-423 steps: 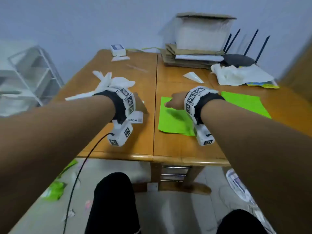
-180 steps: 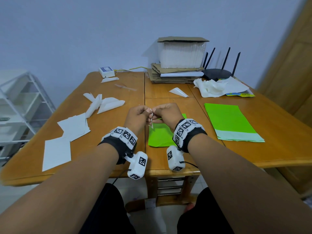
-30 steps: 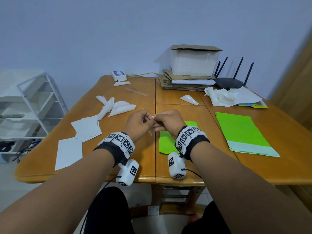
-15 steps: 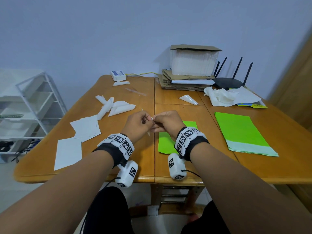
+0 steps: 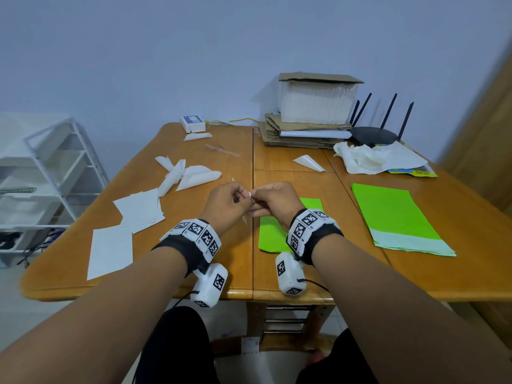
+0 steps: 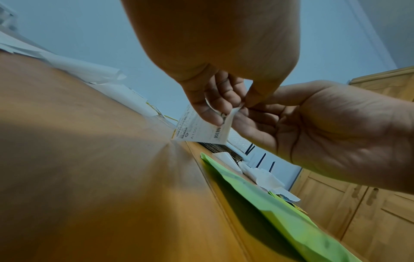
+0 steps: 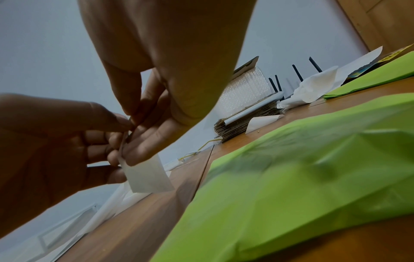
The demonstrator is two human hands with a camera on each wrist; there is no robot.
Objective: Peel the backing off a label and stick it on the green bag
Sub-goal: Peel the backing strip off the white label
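My left hand (image 5: 227, 202) and right hand (image 5: 273, 202) still pinch the label (image 6: 202, 130) at its top corner, scarcely moved in the last second (the backing hasn't visibly parted yet), so peeling isn't done. Beyond, the green bag (image 5: 273, 231) lies waiting on the table (image 5: 194, 173).

— How many green bags? (image 5: 393, 214)
— Two piles: one near, one right.
— Hands?
— Two, left hand (image 5: 225, 202) and right hand (image 5: 275, 202), sharing one label (image 6: 201, 130).
— Routers?
— One router (image 5: 372, 135), four antennas.
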